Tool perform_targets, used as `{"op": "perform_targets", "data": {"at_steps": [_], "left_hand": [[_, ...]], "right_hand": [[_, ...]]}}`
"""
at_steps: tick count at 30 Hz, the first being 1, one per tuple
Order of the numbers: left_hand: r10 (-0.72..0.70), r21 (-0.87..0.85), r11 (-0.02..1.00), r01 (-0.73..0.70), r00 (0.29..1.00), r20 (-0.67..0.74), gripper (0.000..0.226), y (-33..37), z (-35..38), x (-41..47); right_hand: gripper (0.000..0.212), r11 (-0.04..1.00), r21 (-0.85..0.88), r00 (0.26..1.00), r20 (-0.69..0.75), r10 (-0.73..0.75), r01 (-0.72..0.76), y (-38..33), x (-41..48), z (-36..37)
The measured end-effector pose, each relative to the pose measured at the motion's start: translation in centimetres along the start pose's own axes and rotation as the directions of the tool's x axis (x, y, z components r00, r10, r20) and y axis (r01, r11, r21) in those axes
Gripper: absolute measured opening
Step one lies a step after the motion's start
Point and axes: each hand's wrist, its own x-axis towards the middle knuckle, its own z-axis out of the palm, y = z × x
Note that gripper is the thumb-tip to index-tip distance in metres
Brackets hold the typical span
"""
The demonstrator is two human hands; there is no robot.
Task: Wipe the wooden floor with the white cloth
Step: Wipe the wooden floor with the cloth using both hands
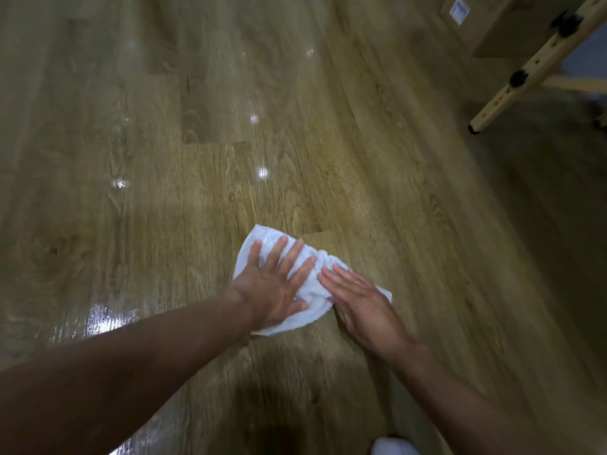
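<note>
**Desk:** Where is the cloth, and who has it?

**Photographer:** Lower centre of the frame. The white cloth [310, 290] lies bunched on the wooden floor [197, 142], and both hands press it down flat. Neither grips it. The fingers are straight and spread, palms down.

**Desk:** How does it lie under them?

**Photographer:** Its long axis runs from upper left to lower right. The left hand [272, 287] covers the upper-left half, fingers aimed at the upper right. The right hand [361, 303] sits on the lower-right end, fingertips nearly meeting the left's.

**Desk:** So the next stroke?

**Photographer:** My guess is a push toward the upper right or a pull toward the lower left. Either takes the cloth broadside and sweeps the widest band. Glossy patches show at the left of the frame — the left hand is nearer those.

**Desk:** Anything in the way?

**Photographer:** A wooden furniture leg [525, 67] and a cardboard box [486, 24] at the upper right — well apart.
</note>
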Motion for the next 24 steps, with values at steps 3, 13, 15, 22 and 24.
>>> {"op": "perform_targets", "data": {"at_steps": [3, 13, 15, 22, 24], "left_hand": [[-0.138, -0.081, 0.986, 0.146, 0.986, 0.093, 0.076, -2.7, -2.5, 2.3], [0.021, -0.023, 0.999, -0.024, 0.993, -0.117, 0.072, 3.4, 0.6, 1.2], [-0.004, -0.032, 0.999, 0.000, 0.993, -0.122, 0.072, 3.9, 0.5, 1.4], [-0.153, -0.104, 0.983, 0.151, 0.988, -0.013, 0.075, 1.2, -2.8, 7.0], [-0.102, -0.080, 0.992, 0.100, 0.994, -0.022, 0.074, 2.0, -3.0, 6.2]], "right_hand": [[0.042, 0.998, -0.001, 0.998, -0.018, 0.055, -0.055, 1.1, 5.3, -0.8], [0.038, 0.990, 0.133, 0.988, -0.142, 0.062, -0.043, 1.4, -3.8, -0.4], [0.038, 0.992, 0.119, 0.989, -0.143, 0.049, -0.032, 2.2, -3.7, -0.6], [0.034, 0.983, 0.116, 0.975, -0.151, 0.161, -0.144, 4.5, 3.9, -2.4], [0.035, 0.987, 0.093, 0.979, -0.143, 0.146, -0.134, 4.5, 1.7, -2.5]]}}
